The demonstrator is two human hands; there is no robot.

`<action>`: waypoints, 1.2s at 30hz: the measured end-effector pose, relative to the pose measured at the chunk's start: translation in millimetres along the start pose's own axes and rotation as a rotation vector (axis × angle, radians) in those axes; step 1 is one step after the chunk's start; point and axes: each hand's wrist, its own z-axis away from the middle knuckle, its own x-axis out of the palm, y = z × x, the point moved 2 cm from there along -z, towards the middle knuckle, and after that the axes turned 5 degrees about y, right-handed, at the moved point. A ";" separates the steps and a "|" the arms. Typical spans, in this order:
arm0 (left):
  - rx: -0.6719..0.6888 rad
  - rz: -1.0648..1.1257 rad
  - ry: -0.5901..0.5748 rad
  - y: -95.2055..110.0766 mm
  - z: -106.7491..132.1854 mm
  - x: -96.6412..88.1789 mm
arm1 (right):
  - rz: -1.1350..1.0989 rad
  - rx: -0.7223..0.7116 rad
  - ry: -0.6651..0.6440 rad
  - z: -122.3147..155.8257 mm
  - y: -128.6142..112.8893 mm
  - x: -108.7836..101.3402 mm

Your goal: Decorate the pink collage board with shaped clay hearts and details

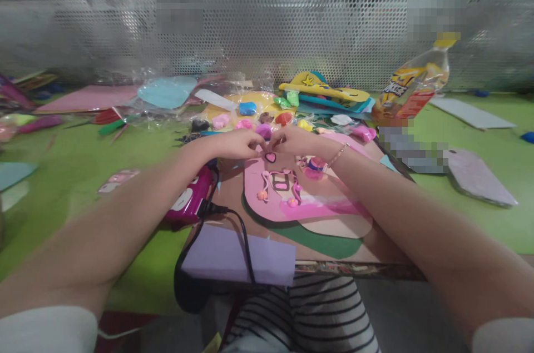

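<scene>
In front of me lies a pink cut-out sheet (261,211) decorated with a dark-outlined heart (271,158), a small dark-framed window shape (281,182) and curled pink strips with little flowers (262,195). My left hand (240,144) reaches its upper edge from the left, thumb and fingers pinched just above the heart. Fingertips almost touching it, my right hand (294,142) is pinched there too and wears a bracelet (337,155). Whatever is between the fingers is too small or hidden to make out. A small round pink and blue piece (315,168) lies under my right wrist.
Several coloured clay lumps (247,108) lie beyond my hands. A magenta device (189,200) with a black cable (237,213) stands left, behind a purple sheet (242,253). A snack-labelled plastic bottle (411,86), a phone (479,178) and stacked foam shapes (325,92) are at right and back.
</scene>
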 end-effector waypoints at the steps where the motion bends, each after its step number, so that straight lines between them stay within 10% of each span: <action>1: -0.002 -0.003 0.001 0.3 0.1 -0.2 | -0.001 0.000 0.001 -0.1 0.0 -0.5; 36: 0.049 0.023 -0.024 -5.3 -2.6 4.1 | -0.027 -0.001 -0.043 1.7 -1.4 0.0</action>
